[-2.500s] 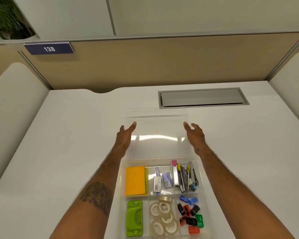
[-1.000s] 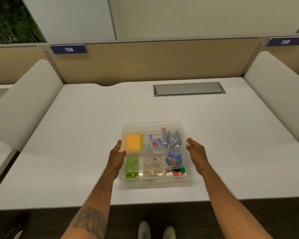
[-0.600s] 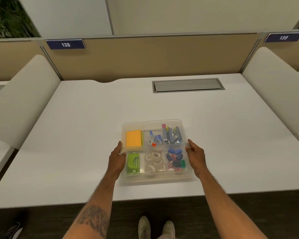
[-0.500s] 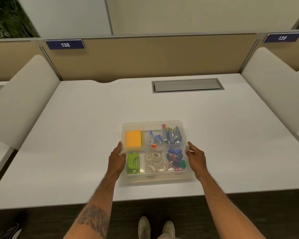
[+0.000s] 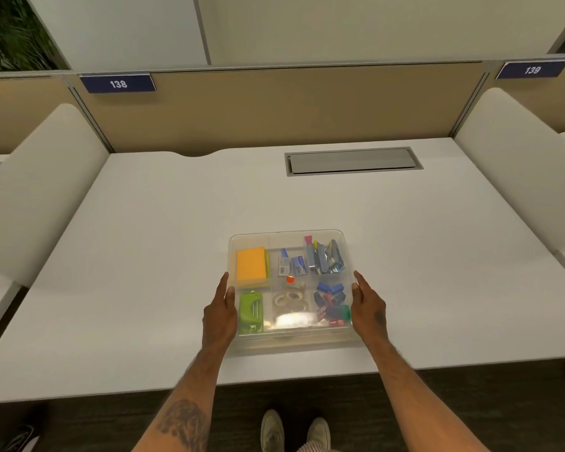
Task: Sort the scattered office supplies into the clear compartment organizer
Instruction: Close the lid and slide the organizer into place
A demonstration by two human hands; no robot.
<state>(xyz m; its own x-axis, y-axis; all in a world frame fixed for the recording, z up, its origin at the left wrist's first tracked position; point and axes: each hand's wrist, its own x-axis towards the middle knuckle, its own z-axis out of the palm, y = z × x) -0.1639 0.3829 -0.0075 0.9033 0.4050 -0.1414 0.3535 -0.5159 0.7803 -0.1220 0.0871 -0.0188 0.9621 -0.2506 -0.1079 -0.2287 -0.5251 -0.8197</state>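
Lower centre, the left hand [image 5: 221,313] and right hand [image 5: 368,307] press flat (each grip spread, fingers straight) against the clear organizer [image 5: 287,233] on the table [image 5: 163,256].

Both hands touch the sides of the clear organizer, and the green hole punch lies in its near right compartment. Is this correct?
Not quite. The head view shows the green hole punch in the near left compartment of the clear organizer, by the left hand. The right hand touches the other side.

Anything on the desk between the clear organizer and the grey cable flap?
No. Head view shows only bare white desk between the clear organizer and the grey cable flap.
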